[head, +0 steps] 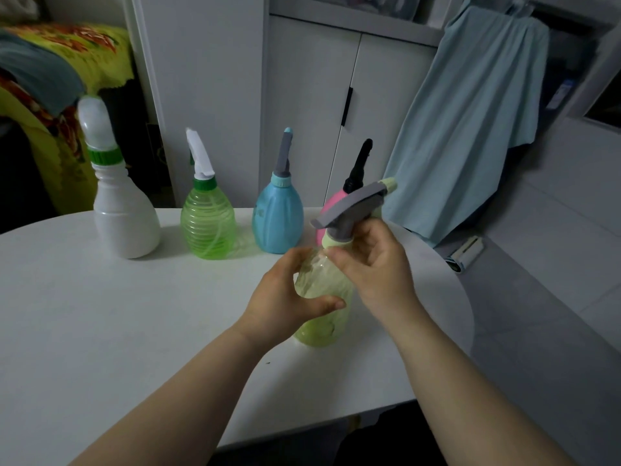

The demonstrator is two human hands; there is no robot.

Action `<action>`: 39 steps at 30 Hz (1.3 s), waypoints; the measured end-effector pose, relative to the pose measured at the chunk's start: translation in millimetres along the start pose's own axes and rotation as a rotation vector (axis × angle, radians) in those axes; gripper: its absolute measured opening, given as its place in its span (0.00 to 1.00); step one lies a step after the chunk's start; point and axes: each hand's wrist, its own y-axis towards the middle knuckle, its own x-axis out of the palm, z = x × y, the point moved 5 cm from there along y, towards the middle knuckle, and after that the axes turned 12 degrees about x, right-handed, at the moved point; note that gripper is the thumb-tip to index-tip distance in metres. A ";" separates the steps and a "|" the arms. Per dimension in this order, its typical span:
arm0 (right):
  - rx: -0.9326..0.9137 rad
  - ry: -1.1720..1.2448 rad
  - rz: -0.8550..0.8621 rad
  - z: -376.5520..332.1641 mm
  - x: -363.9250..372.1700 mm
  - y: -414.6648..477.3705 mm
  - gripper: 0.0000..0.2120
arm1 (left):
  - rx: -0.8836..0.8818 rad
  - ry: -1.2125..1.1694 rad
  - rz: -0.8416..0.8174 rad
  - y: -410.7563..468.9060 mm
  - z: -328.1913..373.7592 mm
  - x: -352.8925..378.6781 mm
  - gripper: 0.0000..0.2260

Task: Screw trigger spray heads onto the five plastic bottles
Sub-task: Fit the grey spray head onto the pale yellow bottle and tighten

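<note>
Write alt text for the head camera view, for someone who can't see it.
Two hands work on a pale yellow-green bottle on a white table: left hand steadies it, right hand grips the collar under its grey spray head. Four bottles with heads fitted stand behind.

Left of the left hand's fingers point(322, 302) the counter point(100, 314) lies bare and open to a reach. Beyond the fingers a row blocks the far edge: white bottle point(124, 213), green bottle point(207, 223), blue bottle point(278, 218), with narrow gaps between, and the pink bottle point(331, 205) just behind the right hand's fingers point(339, 260). Right of those fingers only a short strip of counter runs to its rim.
</note>
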 end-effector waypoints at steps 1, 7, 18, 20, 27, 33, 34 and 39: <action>-0.002 0.008 0.053 1.5 2.8 -1.2 0.15 | 0.004 0.003 0.001 -0.1 0.3 0.0 0.29; 0.016 -0.006 0.083 -2.1 5.5 -3.3 0.16 | 0.024 0.000 -0.006 0.5 1.5 -0.4 0.29; 0.096 0.102 -0.111 -13.9 1.1 3.4 0.12 | 0.015 -0.053 -0.001 1.2 -0.6 0.8 0.25; 0.128 0.195 -0.190 -16.7 1.1 6.6 0.14 | 0.012 -0.073 -0.021 1.7 -0.6 0.1 0.26; 0.221 0.109 -0.400 -14.0 2.7 9.0 0.13 | -0.022 -0.257 -0.308 10.3 2.0 -0.2 0.28; 0.119 -0.108 -0.132 -9.7 0.5 10.2 0.11 | 0.031 0.064 0.117 2.9 2.1 5.3 0.29; 0.121 -0.106 -0.118 -9.7 0.8 10.4 0.10 | 0.035 0.047 0.123 1.9 1.6 6.2 0.29; 0.197 -0.031 -0.264 -9.9 0.6 14.4 0.13 | 0.029 -0.197 -0.227 14.2 1.4 -6.4 0.29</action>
